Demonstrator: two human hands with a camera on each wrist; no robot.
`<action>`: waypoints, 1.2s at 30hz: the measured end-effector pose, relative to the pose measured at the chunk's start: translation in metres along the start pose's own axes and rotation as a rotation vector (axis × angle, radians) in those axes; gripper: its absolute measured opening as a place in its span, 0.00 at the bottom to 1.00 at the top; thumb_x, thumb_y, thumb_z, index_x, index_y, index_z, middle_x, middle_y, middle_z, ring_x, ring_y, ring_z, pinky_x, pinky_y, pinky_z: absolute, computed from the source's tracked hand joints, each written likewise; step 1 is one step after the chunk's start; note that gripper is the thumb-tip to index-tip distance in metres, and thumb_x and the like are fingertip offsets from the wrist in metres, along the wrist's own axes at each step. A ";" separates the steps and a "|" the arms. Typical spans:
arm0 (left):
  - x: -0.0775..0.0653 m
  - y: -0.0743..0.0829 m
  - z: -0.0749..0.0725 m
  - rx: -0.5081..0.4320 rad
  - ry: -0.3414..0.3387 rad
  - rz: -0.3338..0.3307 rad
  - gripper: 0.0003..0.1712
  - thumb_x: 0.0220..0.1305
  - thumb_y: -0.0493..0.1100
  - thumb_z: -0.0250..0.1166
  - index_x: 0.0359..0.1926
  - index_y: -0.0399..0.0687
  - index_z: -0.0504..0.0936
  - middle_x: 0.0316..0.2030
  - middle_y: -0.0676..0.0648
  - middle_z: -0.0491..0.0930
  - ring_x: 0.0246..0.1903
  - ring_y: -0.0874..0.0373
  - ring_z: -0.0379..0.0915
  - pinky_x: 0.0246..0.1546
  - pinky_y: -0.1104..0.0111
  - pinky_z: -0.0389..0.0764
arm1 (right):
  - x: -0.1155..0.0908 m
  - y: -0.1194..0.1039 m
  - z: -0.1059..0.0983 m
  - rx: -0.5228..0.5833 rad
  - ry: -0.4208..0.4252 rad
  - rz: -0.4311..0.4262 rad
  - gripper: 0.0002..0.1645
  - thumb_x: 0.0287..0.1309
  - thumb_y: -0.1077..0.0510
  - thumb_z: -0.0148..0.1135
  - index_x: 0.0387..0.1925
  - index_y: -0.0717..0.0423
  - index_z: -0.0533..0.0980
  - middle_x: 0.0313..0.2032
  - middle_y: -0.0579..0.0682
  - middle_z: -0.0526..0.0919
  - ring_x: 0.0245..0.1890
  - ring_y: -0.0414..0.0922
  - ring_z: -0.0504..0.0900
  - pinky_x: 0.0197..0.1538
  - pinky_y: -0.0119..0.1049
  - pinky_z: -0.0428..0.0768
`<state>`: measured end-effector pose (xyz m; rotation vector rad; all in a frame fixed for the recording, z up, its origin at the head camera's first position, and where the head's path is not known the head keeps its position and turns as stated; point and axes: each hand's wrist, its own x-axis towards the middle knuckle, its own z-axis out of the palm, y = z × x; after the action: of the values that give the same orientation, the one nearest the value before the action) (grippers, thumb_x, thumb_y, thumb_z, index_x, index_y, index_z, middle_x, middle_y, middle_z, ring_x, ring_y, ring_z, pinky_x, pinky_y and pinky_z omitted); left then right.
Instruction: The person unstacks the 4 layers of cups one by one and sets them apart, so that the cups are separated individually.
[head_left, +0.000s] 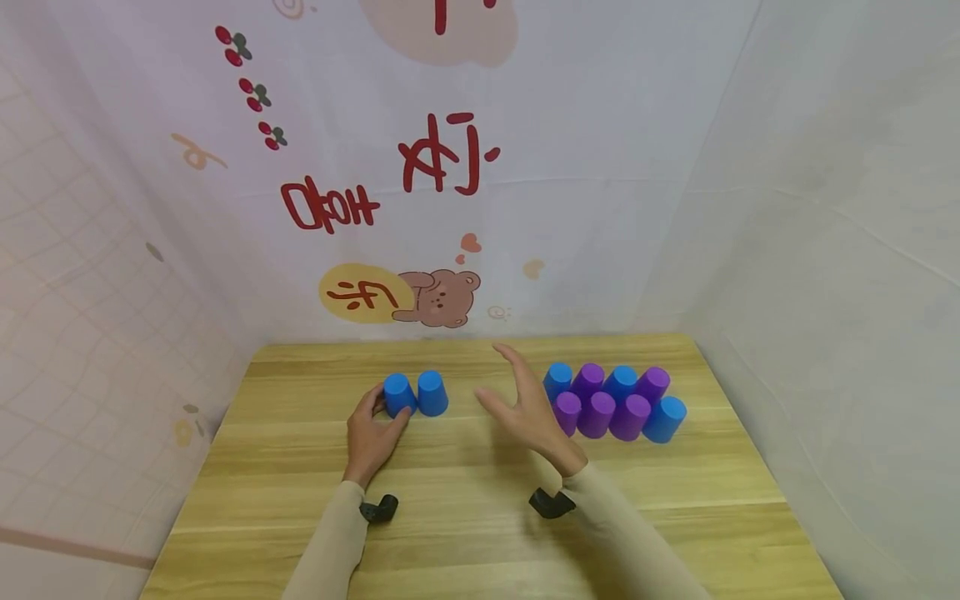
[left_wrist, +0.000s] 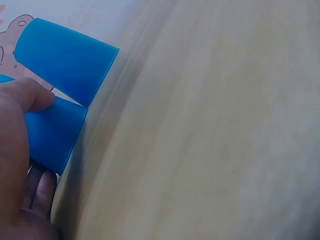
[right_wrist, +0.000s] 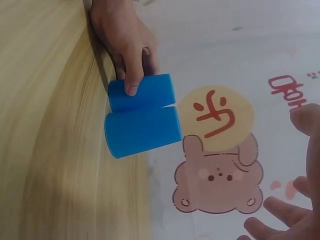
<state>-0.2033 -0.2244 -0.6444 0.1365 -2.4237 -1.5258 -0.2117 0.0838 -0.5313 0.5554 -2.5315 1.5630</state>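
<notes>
Two blue cups stand upside down side by side on the left half of the table. My left hand [head_left: 372, 440] grips the left blue cup [head_left: 398, 395], thumb on its near side and fingers around its outer side. Right against it, bases touching, is the other blue cup [left_wrist: 67, 61]. To the right of this pair my right hand [head_left: 529, 410] hovers above the table, thumb and fingers spread, holding nothing. In the right wrist view its spread fingers [right_wrist: 285, 212] show at the lower right, apart from both cups.
Several upturned cups stand in two close rows at the table's right, among them a purple cup [head_left: 630, 417] and a blue cup [head_left: 665, 419] in the near row. Behind the wooden table [head_left: 465, 517] hangs a printed white curtain [head_left: 585, 208]; plain cloth flanks both sides.
</notes>
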 end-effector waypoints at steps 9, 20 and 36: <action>0.000 0.000 0.000 0.004 0.006 0.000 0.41 0.69 0.40 0.81 0.79 0.40 0.76 0.73 0.36 0.82 0.70 0.39 0.84 0.75 0.45 0.83 | 0.022 0.012 0.015 -0.016 -0.038 0.022 0.48 0.75 0.41 0.73 0.88 0.42 0.62 0.86 0.50 0.68 0.87 0.59 0.67 0.87 0.69 0.67; 0.001 0.001 0.003 0.020 0.029 0.032 0.42 0.68 0.39 0.81 0.79 0.38 0.77 0.71 0.33 0.83 0.67 0.37 0.86 0.72 0.42 0.85 | 0.042 0.022 0.031 -0.034 -0.100 0.077 0.49 0.76 0.39 0.71 0.89 0.40 0.61 0.87 0.50 0.66 0.87 0.60 0.67 0.86 0.71 0.68; 0.001 0.000 0.006 0.037 0.046 0.046 0.42 0.67 0.38 0.81 0.79 0.37 0.76 0.71 0.32 0.84 0.66 0.36 0.87 0.72 0.40 0.85 | 0.054 0.025 0.062 -0.036 -0.208 0.058 0.52 0.74 0.41 0.74 0.88 0.53 0.62 0.86 0.57 0.69 0.87 0.60 0.67 0.88 0.66 0.69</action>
<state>-0.2064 -0.2193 -0.6469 0.1214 -2.4026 -1.4432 -0.2654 0.0255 -0.5652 0.6791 -2.7443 1.5485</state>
